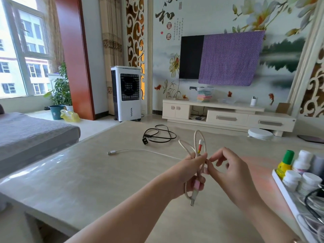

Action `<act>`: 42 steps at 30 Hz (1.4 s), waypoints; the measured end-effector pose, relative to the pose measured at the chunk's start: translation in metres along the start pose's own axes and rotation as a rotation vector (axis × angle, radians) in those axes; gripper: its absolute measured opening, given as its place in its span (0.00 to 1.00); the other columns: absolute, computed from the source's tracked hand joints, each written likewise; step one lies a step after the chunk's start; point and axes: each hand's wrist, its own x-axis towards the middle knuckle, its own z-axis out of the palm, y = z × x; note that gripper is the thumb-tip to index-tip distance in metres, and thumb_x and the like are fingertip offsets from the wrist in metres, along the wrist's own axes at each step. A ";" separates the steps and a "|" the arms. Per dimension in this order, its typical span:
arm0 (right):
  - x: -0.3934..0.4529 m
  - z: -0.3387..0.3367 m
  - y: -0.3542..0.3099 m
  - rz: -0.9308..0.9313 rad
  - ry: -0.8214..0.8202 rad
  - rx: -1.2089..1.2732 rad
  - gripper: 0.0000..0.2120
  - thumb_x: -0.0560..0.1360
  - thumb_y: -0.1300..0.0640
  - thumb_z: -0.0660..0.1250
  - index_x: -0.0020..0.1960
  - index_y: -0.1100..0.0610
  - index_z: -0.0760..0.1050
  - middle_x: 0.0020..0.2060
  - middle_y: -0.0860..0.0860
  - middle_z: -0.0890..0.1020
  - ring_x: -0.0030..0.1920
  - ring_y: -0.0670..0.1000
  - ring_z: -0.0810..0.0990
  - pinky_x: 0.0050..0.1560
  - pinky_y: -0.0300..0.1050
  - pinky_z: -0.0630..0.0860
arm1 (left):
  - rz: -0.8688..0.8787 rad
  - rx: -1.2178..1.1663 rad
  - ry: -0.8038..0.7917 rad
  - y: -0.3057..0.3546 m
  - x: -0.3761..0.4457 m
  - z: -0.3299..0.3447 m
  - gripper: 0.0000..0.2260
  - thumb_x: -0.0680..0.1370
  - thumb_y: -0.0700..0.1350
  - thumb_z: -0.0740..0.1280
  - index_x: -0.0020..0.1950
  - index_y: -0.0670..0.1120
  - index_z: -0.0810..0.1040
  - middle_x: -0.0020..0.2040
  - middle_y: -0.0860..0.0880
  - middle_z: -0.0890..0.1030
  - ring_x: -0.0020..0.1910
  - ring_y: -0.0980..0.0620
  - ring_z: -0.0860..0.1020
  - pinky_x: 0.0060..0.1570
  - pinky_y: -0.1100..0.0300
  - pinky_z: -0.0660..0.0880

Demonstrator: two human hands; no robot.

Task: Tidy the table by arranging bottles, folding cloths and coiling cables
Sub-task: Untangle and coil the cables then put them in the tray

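Note:
Above the middle of the beige table (pixel 87 172), my left hand (pixel 190 174) grips a braided silver cable (pixel 197 142), looped several times with a plug hanging below the fist. My right hand (pixel 226 171) pinches the same cable just beside the left thumb. A white cable (pixel 140 151) lies loose on the table, its USB end pointing left. Farther back lies a black power cord (pixel 158 135) in a rough loop. At the right edge a white tray (pixel 287 199) holds several bottles: one yellow with a green cap (pixel 284 163), the others white (pixel 303 161).
More cables (pixel 313 207) lie in the tray's near part. A grey sofa (pixel 26 134) stands left of the table. Beyond the table are an air cooler (pixel 127 93), a TV cabinet (pixel 228 114) and a robot vacuum (pixel 260 133) on the floor.

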 end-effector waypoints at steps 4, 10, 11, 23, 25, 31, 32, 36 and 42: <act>0.003 -0.001 0.002 0.164 -0.057 0.240 0.14 0.69 0.67 0.71 0.34 0.55 0.69 0.38 0.44 0.82 0.36 0.46 0.75 0.35 0.35 0.68 | 0.023 0.003 0.028 0.003 0.001 -0.002 0.02 0.82 0.43 0.61 0.49 0.46 0.71 0.33 0.49 0.71 0.23 0.57 0.66 0.29 0.62 0.67; 0.003 -0.003 0.002 0.373 -0.198 0.633 0.17 0.73 0.70 0.65 0.31 0.52 0.71 0.38 0.47 0.81 0.31 0.43 0.73 0.36 0.34 0.71 | 0.005 0.024 0.010 0.005 0.001 -0.004 0.04 0.82 0.40 0.58 0.48 0.43 0.70 0.33 0.48 0.71 0.25 0.55 0.69 0.38 0.58 0.75; 0.003 -0.003 0.002 0.404 -0.228 0.620 0.15 0.74 0.69 0.65 0.33 0.54 0.71 0.38 0.48 0.81 0.30 0.44 0.71 0.35 0.35 0.70 | 0.008 0.020 0.033 0.004 0.002 -0.004 0.03 0.82 0.39 0.58 0.50 0.42 0.70 0.33 0.48 0.71 0.25 0.54 0.69 0.39 0.56 0.76; 0.009 -0.019 0.001 0.618 -0.440 1.124 0.06 0.68 0.57 0.65 0.41 0.55 0.68 0.29 0.50 0.66 0.28 0.49 0.57 0.30 0.41 0.60 | 0.080 0.166 0.045 -0.005 0.009 0.001 0.12 0.82 0.46 0.59 0.39 0.47 0.67 0.22 0.56 0.64 0.21 0.58 0.62 0.33 0.63 0.71; 0.014 -0.026 0.000 0.705 -0.344 1.137 0.04 0.69 0.55 0.64 0.40 0.54 0.69 0.27 0.50 0.61 0.23 0.47 0.57 0.28 0.41 0.56 | 0.130 0.220 0.069 -0.003 0.011 -0.003 0.13 0.82 0.46 0.60 0.38 0.48 0.65 0.22 0.57 0.64 0.20 0.58 0.62 0.31 0.64 0.70; 0.010 -0.017 -0.001 0.307 -0.446 0.028 0.25 0.81 0.48 0.57 0.26 0.54 0.65 0.22 0.48 0.63 0.25 0.48 0.62 0.30 0.42 0.59 | 0.215 0.346 0.151 0.007 0.015 -0.023 0.16 0.82 0.45 0.61 0.35 0.47 0.64 0.21 0.57 0.65 0.19 0.58 0.62 0.29 0.65 0.69; 0.007 -0.015 -0.005 0.323 -0.548 0.198 0.24 0.80 0.48 0.57 0.27 0.53 0.63 0.23 0.48 0.62 0.24 0.48 0.59 0.29 0.41 0.58 | 0.223 0.339 0.160 0.008 0.015 -0.025 0.15 0.82 0.45 0.61 0.35 0.47 0.64 0.21 0.57 0.65 0.20 0.58 0.62 0.29 0.65 0.69; 0.010 -0.017 -0.016 0.539 -0.486 1.400 0.09 0.73 0.57 0.60 0.45 0.61 0.76 0.40 0.55 0.80 0.26 0.48 0.64 0.29 0.37 0.66 | 0.252 0.192 0.177 0.013 0.012 -0.023 0.14 0.82 0.43 0.60 0.37 0.48 0.63 0.24 0.54 0.64 0.21 0.58 0.61 0.31 0.62 0.68; 0.012 0.011 -0.003 0.405 0.228 0.585 0.09 0.77 0.62 0.66 0.52 0.54 0.83 0.48 0.48 0.86 0.29 0.42 0.76 0.32 0.33 0.72 | 0.342 0.187 0.103 0.004 0.005 0.012 0.11 0.82 0.42 0.59 0.40 0.46 0.65 0.25 0.52 0.65 0.22 0.57 0.64 0.30 0.64 0.71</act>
